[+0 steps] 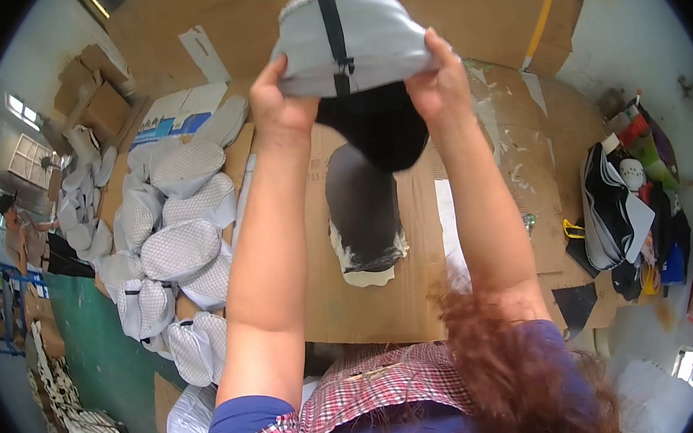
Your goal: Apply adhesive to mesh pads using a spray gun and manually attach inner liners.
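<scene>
Up over the far side of the worktable, I hold a pale grey sewn cover [385, 40] with a black strip down its middle. My left hand [283, 106] grips its left edge, thumb on the near side. My right hand [442, 88] grips the right edge the same way. A black piece [388, 130], seemingly part of the cover, hangs below it between my wrists. Under that, a dark rounded block-like form [362, 207] with frayed whitish edges lies on the cardboard; the hanging black piece partly hides its upper end.
Several quilted white covers [180, 247] are heaped left of my left arm. A grey-and-black open pouch [609, 206] with tools stands at the right, near a yellow-handled cutter [573, 229]. Tall cardboard [468, 8] walls the far side. Another person [14, 229] is at the far left.
</scene>
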Action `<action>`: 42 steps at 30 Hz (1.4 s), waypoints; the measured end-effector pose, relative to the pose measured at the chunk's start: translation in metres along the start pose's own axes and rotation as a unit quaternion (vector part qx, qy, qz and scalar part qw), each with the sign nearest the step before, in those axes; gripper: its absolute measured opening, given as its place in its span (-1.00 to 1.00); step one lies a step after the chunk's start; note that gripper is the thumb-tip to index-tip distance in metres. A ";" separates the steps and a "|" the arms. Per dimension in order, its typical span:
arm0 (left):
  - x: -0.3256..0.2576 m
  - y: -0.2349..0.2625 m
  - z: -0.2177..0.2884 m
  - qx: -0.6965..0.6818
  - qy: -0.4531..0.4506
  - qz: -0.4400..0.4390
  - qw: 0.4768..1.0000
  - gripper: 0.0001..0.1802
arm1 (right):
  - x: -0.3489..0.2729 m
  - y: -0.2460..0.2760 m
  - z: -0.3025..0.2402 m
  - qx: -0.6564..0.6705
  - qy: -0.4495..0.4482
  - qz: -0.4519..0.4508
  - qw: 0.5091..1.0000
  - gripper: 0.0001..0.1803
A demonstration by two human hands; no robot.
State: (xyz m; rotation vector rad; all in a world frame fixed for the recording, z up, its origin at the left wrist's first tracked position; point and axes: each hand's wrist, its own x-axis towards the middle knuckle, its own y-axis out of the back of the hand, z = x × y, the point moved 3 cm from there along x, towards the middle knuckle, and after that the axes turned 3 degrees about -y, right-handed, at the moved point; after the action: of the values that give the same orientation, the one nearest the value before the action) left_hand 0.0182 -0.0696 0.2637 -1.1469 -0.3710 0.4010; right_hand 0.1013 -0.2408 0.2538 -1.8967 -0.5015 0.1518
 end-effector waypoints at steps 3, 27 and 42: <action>0.001 0.011 0.018 -0.030 -0.012 -0.048 0.998 -0.63 | 0.005 0.000 0.010 0.000 0.019 0.003 1.000 -0.67; -0.236 0.288 -0.057 0.176 0.157 0.297 0.925 -0.43 | -0.220 0.248 0.122 -0.544 -0.145 0.332 0.757 -0.81; -0.246 0.289 -0.056 0.170 0.292 0.268 0.902 -0.40 | -0.255 0.244 0.053 -0.871 0.028 0.120 0.475 -0.76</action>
State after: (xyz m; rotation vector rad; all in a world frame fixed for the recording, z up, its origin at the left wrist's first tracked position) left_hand -0.2018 -0.1313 -0.0442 -0.9542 0.5405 0.5489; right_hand -0.0807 -0.3722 -0.0232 -4.0132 -0.2015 -0.4956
